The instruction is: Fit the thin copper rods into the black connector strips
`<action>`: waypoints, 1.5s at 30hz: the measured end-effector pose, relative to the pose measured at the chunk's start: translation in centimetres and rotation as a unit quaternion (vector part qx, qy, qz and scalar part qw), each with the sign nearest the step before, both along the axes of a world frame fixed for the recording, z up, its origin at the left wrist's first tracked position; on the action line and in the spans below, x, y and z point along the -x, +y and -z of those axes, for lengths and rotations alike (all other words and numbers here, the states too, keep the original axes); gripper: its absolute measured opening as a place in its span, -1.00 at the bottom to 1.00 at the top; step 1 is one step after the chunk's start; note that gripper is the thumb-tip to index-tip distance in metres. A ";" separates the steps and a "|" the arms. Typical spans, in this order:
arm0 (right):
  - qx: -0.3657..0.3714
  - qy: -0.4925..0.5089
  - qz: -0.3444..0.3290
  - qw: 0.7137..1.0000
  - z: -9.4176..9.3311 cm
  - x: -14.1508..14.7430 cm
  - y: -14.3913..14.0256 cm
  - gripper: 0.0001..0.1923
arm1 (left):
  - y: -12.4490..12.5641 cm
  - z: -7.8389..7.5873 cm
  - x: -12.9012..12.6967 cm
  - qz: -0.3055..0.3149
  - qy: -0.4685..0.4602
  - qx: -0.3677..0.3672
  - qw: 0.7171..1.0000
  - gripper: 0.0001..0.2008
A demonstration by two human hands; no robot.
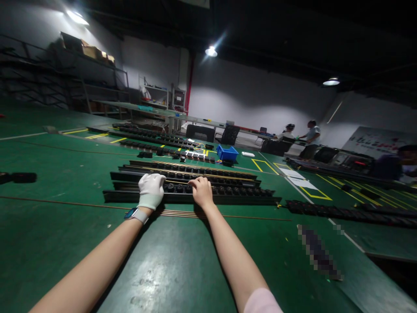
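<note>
My left hand [151,190], in a white glove with a watch [132,213] at the wrist, rests over the left part of several long black rails [189,198]. Its fingers are curled and mostly hidden behind the glove. My right hand [202,191] is bare, closed with thumb and fingers together over the middle of the same rails. Whatever either hand pinches is too small or hidden to make out. Rows of black round pieces [228,190] sit along the rails. Thin brass-coloured rods [221,175] lie lengthwise on the rear rails.
More thin rods [182,213] lie on the green table [156,269] before the rails. Behind stand a blue bin [227,153] and further black strips [156,148]. A black segmented strip [345,213] and white papers [298,178] lie rightward. Other people work in the background.
</note>
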State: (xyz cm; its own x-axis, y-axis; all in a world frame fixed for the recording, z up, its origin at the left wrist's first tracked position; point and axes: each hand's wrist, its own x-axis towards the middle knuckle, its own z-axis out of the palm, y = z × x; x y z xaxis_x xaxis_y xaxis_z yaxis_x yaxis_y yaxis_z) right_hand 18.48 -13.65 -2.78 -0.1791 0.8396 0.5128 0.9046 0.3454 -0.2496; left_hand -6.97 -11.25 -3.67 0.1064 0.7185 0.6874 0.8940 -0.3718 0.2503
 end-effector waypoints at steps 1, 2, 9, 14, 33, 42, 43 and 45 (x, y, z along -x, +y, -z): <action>0.004 0.001 -0.002 1.000 0.0 0.3 0.1 -0.67 | 0.2 0.2 0.2 -0.010 -0.003 0.007 1.000 -0.70; 0.008 0.002 -0.002 1.000 -0.1 0.5 0.2 -0.67 | 0.3 0.3 0.3 -0.022 -0.008 0.014 1.000 -0.68; 0.033 -0.023 0.024 0.999 -0.2 1.0 0.1 -0.65 | 0.6 0.9 1.9 -0.030 -0.116 0.023 0.992 -0.58; 0.031 0.015 0.015 0.999 -0.1 1.2 0.0 -0.63 | 0.5 0.6 4.4 -0.088 -0.207 0.076 0.971 -0.56; 0.055 0.003 -0.001 0.998 -0.6 0.8 -0.1 -0.46 | 0.9 1.2 5.2 -0.073 -0.094 0.028 0.992 -0.57; 0.025 -0.009 -0.004 1.000 0.5 0.5 0.3 -0.46 | -1.0 1.4 1.6 -0.041 -0.020 -0.011 0.999 -0.56; 0.019 -0.014 -0.003 1.000 0.7 0.5 0.4 -0.46 | -1.0 1.5 1.4 -0.044 -0.021 -0.006 0.999 -0.57; 0.006 -0.020 0.000 1.000 1.1 0.6 0.4 -0.46 | -0.9 1.8 1.3 -0.051 -0.025 -0.002 0.998 -0.56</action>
State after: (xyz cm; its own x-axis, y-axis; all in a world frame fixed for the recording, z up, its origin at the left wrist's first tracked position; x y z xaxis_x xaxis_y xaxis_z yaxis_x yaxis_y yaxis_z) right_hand 17.92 -13.24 -3.86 -0.1994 0.8457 0.4950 0.9136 0.3431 -0.2181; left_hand -8.30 -12.10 -5.52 -0.0022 0.7204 0.6935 0.9135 -0.2807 0.2946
